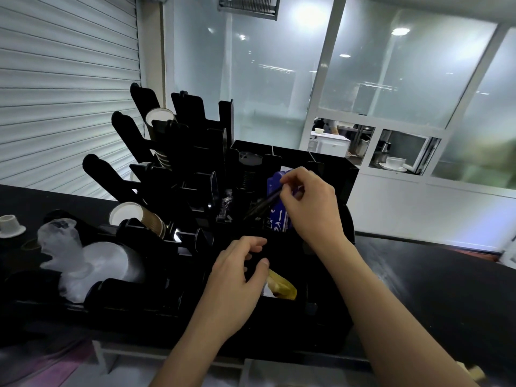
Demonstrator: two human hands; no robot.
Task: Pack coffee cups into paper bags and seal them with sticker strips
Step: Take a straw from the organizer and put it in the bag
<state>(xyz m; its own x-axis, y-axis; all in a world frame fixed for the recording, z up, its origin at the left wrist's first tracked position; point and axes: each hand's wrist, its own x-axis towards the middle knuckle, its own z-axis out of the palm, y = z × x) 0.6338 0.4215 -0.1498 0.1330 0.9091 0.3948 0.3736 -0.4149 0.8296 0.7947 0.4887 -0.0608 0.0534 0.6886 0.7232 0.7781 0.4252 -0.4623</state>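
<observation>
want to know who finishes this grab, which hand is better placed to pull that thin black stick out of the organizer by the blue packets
Right. The right hand already pinches the black stick at its upper end, beside the blue packets. The left hand sits lower, near the yellow item in the front compartment.

A rack (195, 169) stands on the counter (435, 275), with an organizer (329, 169) just to its right. Stacked cups lie tilted in the rack: one stack (160, 127) at the back, another (139, 219) nearer and lower. Left of the rack, a bagged stack (92, 263) lies on the counter. The right hand (310, 202) is over the organizer's middle compartment, beside a packet (276, 208). The left hand (237, 280) is nearer, over the front compartment. Behind everything are a shutter (67, 79) at left and windows (391, 74) at right.
</observation>
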